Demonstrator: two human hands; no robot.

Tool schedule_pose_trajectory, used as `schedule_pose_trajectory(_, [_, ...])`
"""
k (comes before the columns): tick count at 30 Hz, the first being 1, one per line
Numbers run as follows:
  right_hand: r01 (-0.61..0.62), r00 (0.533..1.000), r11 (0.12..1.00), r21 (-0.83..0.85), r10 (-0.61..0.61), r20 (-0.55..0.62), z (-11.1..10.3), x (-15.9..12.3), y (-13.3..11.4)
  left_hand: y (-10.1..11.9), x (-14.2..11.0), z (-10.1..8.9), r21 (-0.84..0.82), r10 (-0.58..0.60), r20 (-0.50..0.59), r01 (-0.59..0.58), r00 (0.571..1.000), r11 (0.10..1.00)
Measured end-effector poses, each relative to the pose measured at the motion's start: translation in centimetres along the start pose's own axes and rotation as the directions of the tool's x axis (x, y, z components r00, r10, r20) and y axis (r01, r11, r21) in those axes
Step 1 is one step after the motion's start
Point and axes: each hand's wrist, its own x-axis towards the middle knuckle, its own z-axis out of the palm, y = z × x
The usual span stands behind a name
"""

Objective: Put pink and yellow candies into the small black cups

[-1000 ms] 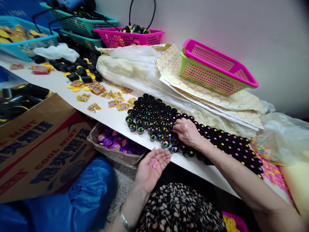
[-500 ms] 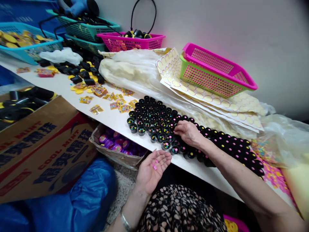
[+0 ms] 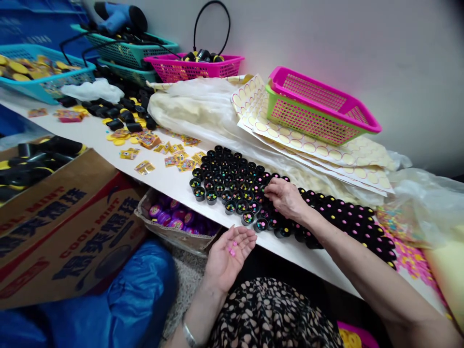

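White tbl [image 3: 170,181]: rnd blk cups [image 3: 237,195], close-packed, w/ tiny multicol. bits [image 3: 248,219].

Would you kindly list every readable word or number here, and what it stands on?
"COOL MINT": carton
"OL MINT", cut by the frame: same carton
Chinese characters, red logo, carton: too blurred
Blue bin: marking too blurred
Packets, purple pieces: print too small
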Motion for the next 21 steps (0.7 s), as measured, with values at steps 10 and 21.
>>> schedule_pose_trajectory(10, [0.400,0.884,0.903,0.154,-0.425,0.196,0.0,-3.6,-7.6,0.5,-1.1,1.7,-0.131,0.020,0.224,0.010,0.974,0.991])
schedule_pose_trajectory(21, [0.604,0.797,0.792,-0.087,-0.598,0.091,1.9,-5.2,-8.9,0.5,-1.4,1.8,-0.167,-0.018,0.216,0.055,0.976,0.984])
